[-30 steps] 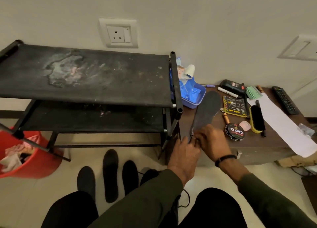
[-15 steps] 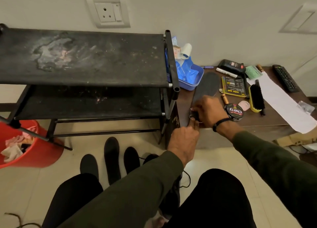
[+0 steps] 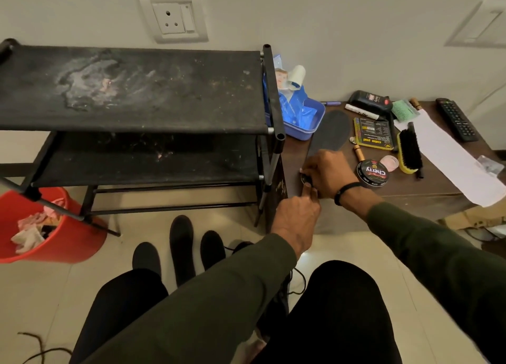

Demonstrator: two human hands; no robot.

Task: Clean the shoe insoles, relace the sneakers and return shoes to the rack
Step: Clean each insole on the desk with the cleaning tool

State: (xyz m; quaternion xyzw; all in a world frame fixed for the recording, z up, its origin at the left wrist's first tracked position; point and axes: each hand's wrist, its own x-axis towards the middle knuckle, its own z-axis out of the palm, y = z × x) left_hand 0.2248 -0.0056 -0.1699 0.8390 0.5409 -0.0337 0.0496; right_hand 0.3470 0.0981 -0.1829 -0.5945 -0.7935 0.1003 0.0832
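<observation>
At the wooden table's [image 3: 410, 188] near edge, both hands close on the heel of a dark insole [image 3: 330, 133] lying toward twelve o'clock, the right hand [image 3: 327, 173] curled over it, the left hand [image 3: 297, 218] pinching from below, apparently mid-cleaning, with the brush [image 3: 409, 150] at three o'clock likely needed next.

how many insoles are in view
4: one dark insole on the brown table under the right hand, three black insoles on the floor; others may be hidden.

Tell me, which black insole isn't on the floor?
The insole on the brown table, under the right hand. The other three lie on the floor.
</observation>
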